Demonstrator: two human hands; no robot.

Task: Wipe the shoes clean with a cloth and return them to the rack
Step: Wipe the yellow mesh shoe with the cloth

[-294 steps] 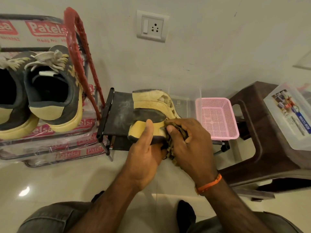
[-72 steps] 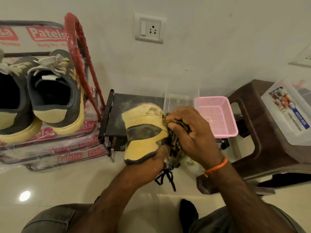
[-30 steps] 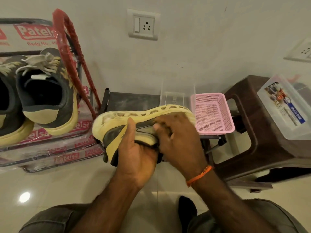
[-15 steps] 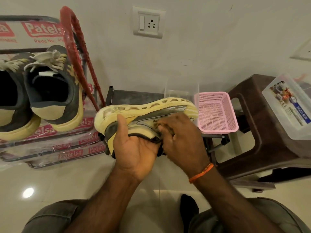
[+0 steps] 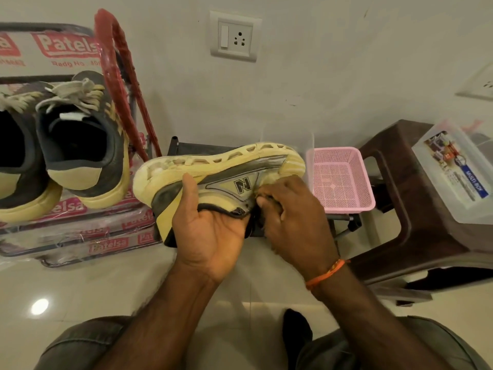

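Nearest are the person's knees, and just past them the two hands hold one shoe (image 5: 213, 180) up in the air over the floor. The left hand (image 5: 210, 231) grips the shoe from under, near the heel, with the thumb up on its side. The right hand (image 5: 293, 214) is curled tight around the cloth (image 5: 260, 193) and presses it on the shoe's side by the letter N. Only a tiny bit of cloth shows. The shoe lies on its side with the sole turned to the wall. The left hand holds just the heel end, so a hard rub could twist the shoe loose and drop it. The cloth is bunched small, so it may miss dirt in the sole holes. On the left, two more shoes (image 5: 82, 145) sit on the rack (image 5: 66, 236). Behind the hands is a little black stand (image 5: 192, 148), then a pink basket (image 5: 344, 180) on the right. A short while ago the shoe was stood up with the heel facing the person; now it is turned sideways and the cloth works on its side.
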